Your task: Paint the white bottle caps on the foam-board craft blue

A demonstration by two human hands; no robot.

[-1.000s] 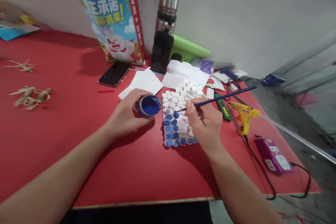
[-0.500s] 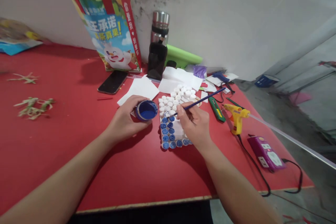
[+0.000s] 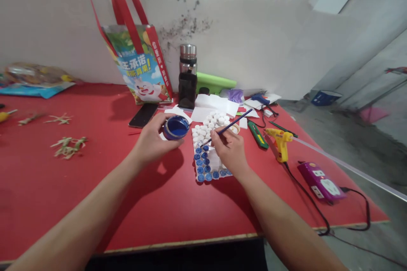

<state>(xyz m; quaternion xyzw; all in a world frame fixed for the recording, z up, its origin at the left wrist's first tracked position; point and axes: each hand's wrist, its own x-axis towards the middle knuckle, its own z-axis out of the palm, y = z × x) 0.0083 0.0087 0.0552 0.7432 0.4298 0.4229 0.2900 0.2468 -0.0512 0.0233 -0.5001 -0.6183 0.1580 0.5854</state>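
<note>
My left hand is closed around a small jar of blue paint, its open mouth tilted toward me, above the table. In my right hand a thin dark paintbrush is pinched, its tip low over the blue discs. These round pieces run in rows along the left and front edges of a white board. Farther back on the board sit several white discs, unpainted and packed close together. My right hand hides part of the board's right side.
Right of the board lie a green cutter, a yellow glue gun and a purple power strip. Behind stand a flask and a colourful bag. A phone and dry plant-fibre figures are at left.
The camera view has tipped up, showing more of the wall and the room behind it. Both hands keep their hold; the brush tip stays near the upper blue discs.
</note>
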